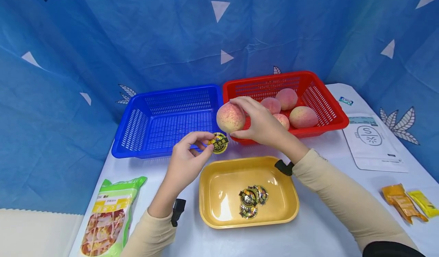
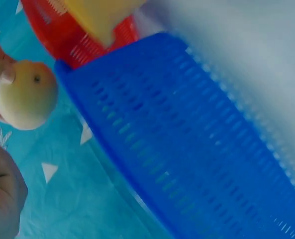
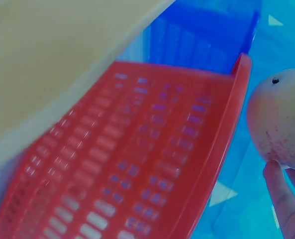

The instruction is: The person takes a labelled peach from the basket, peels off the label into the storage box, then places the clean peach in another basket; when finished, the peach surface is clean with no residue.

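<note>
I am seeing bright, even overhead light, glare shining in the yellow tray [image 1: 219,207], edges bowing in the head view, and both wrist views blurring.

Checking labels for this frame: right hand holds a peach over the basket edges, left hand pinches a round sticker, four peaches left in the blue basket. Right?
One slip: the four remaining peaches lie in the red basket, not the blue basket, which holds none. The head view shows it. The rest stands: the right hand holds a peach over the basket edges, and the left hand pinches a round sticker.
</note>
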A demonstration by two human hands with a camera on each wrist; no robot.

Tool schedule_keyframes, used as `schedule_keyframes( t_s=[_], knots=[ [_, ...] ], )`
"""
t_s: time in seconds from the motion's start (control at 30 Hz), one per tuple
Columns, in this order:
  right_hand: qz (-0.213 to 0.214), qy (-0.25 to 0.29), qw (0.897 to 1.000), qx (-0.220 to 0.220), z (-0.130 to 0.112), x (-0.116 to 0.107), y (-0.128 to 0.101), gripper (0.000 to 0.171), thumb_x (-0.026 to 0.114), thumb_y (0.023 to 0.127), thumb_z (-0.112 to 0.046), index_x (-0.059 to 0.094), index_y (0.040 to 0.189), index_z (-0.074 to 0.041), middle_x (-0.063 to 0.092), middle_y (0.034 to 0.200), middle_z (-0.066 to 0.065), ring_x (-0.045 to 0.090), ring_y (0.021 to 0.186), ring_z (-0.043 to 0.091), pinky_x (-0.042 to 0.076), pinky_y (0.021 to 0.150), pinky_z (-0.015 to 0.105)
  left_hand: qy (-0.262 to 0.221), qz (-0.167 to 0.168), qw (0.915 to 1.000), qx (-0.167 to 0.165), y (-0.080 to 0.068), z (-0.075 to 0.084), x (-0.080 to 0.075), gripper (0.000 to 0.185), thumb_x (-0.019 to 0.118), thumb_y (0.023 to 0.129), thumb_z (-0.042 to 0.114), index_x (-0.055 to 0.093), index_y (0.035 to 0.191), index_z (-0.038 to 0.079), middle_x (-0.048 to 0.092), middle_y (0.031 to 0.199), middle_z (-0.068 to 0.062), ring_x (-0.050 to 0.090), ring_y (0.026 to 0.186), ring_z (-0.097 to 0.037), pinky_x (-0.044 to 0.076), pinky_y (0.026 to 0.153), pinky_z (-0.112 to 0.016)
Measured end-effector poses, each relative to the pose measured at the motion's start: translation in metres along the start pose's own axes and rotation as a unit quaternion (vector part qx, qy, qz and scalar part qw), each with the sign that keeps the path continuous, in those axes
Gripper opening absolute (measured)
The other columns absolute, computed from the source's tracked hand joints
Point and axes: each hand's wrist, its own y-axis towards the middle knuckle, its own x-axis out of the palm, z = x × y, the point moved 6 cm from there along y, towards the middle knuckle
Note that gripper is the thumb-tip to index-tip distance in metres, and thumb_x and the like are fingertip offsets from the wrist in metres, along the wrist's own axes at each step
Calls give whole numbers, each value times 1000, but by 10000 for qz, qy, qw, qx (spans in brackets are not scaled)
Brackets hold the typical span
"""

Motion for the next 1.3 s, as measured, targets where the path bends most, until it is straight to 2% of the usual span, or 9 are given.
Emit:
schedule_keyframes(
  t_s=[0.2, 0.4, 0.6, 0.8, 0.9, 1.0, 1.1, 1.2, 1.3],
  knots=[
    [180, 18, 9998, 121, 14, -13, -9, 82, 89, 72, -28, 49, 142, -13, 54, 139, 5, 53, 127, 22, 51, 104, 44, 398, -1395, 9893, -136, -20, -18, 32, 17, 74, 87, 15, 74, 104, 21, 68, 92, 8, 58, 87, -14, 48, 68, -24],
    [261, 54, 9988, 409, 28, -20, -17, 82, 90, 71, -28, 49, 142, -17, 54, 138, 4, 53, 119, 21, 55, 95, 44, 1026, -2796, 9544, 217, -37, -30, 73, 19, 71, 90, 15, 74, 109, 17, 70, 98, 10, 58, 89, -6, 51, 79, -24],
    [287, -35, 9977, 619, 36, -21, -23, 86, 91, 70, -27, 48, 143, -15, 52, 139, 6, 55, 112, 21, 60, 86, 42, 2017, -3373, 9163, 766, -49, -37, 99, 21, 72, 90, 15, 74, 110, 19, 67, 93, 12, 60, 90, -3, 51, 83, -21],
    [251, 131, 9970, 715, 40, -21, -28, 84, 91, 71, -25, 48, 142, -14, 51, 139, 7, 54, 115, 21, 60, 88, 43, 3146, -3014, 8813, 1833, -58, -37, 111, 24, 69, 89, 9, 72, 111, 19, 70, 99, 8, 66, 95, -9, 54, 88, -24],
    [273, 186, 9970, 702, 43, -22, -30, 84, 91, 71, -24, 48, 142, -14, 51, 139, 7, 55, 118, 22, 59, 91, 45, 3404, -2768, 8750, 2046, -59, -37, 113, 26, 64, 93, 6, 69, 116, 17, 66, 97, 6, 64, 92, -11, 55, 84, -24],
    [284, 202, 9965, 761, 47, -23, -31, 85, 91, 71, -23, 47, 143, -14, 51, 140, 7, 56, 119, 24, 58, 92, 46, 3424, -2501, 8797, 2151, -56, -32, 110, 27, 65, 93, 8, 67, 119, 16, 62, 96, 4, 61, 88, -12, 55, 77, -24],
    [289, 292, 9951, 895, 54, -23, -32, 86, 91, 71, -22, 46, 143, -15, 51, 140, 7, 61, 115, 25, 58, 91, 46, 3364, -1951, 8926, 2282, -43, -19, 99, 31, 72, 88, 14, 67, 119, 14, 62, 100, 1, 59, 90, -14, 55, 75, -25],
    [275, 390, 9940, 986, 63, -23, -32, 85, 91, 70, -21, 47, 143, -14, 51, 140, 8, 61, 114, 27, 58, 92, 46, 3271, -1176, 9091, 2297, -23, -6, 82, 37, 73, 88, 18, 65, 123, 12, 63, 114, -4, 59, 103, -19, 56, 86, -32],
    [199, 447, 9929, 1080, 73, -20, -30, 84, 91, 71, -22, 47, 142, -13, 52, 139, 8, 61, 114, 27, 58, 91, 45, 3114, -618, 9284, 1930, -1, -3, 68, 45, 72, 89, 23, 61, 131, 9, 60, 129, -9, 56, 120, -26, 52, 101, -41]
  ],
)
